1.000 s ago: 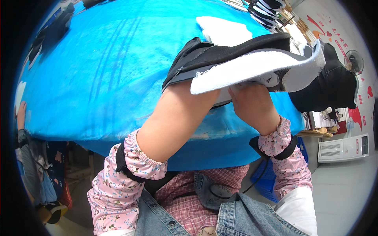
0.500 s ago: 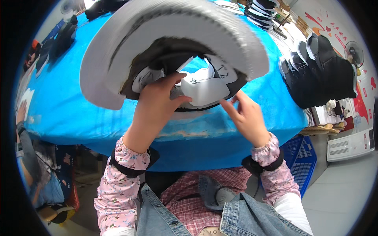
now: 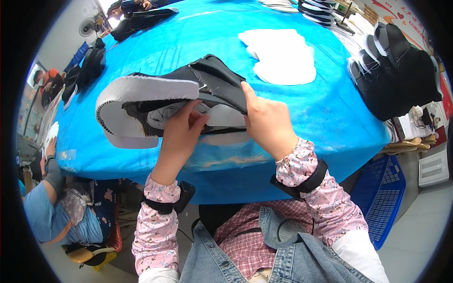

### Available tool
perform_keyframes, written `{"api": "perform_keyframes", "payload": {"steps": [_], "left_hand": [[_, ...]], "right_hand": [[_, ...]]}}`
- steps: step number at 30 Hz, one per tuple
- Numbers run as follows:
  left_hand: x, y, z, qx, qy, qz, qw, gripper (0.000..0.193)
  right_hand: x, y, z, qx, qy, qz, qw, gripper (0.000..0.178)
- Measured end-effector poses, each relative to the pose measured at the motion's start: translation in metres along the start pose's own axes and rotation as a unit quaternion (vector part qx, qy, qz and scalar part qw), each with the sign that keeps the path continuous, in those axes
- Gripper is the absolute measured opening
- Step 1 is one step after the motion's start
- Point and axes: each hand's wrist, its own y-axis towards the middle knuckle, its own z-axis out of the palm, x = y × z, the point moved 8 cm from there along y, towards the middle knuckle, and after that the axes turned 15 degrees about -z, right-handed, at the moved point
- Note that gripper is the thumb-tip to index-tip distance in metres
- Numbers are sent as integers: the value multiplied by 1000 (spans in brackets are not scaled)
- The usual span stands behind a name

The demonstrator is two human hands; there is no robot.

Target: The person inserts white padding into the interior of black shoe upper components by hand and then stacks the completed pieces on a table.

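I hold a black shoe upper (image 3: 212,78) with a thick white stitched band (image 3: 151,86) at its left end. It lies tipped on its side above the table's near edge, its open underside toward me. My left hand (image 3: 181,132) reaches into that opening, thumb and fingertips pinched at the white lining beside the black edge. My right hand (image 3: 270,120) grips the right end of the upper, thumb over the black edge, with its other fingers partly hidden. Beyond the upper, white insole-shaped pieces (image 3: 283,56) lie on the blue tablecloth (image 3: 339,113).
Several black-and-white uppers (image 3: 396,70) are stacked at the right. More black uppers lie along the far left (image 3: 87,66) and far edge (image 3: 141,21). A blue plastic basket (image 3: 380,195) stands below the table at right. Another person's arm (image 3: 52,174) rests at the left edge.
The upper has turned and lowered, its white band swinging to the left. My right hand has moved up and left onto its right end. The white pieces behind it have come into view.
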Motion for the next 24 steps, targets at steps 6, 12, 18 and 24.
{"api": "perform_keyframes", "payload": {"steps": [6,12,18,24], "left_hand": [[-23,-16,-13,-130,133,125,975,13],[-6,-11,-12,-60,49,57,995,11],[-17,9,13,-40,233,107,966,21],[7,23,20,81,47,30,995,27]], "right_hand": [[9,7,0,21,-49,-26,998,59],[8,9,3,23,-25,-29,999,59],[6,6,5,32,11,-27,999,59],[5,7,-3,13,49,-38,998,58]]}}
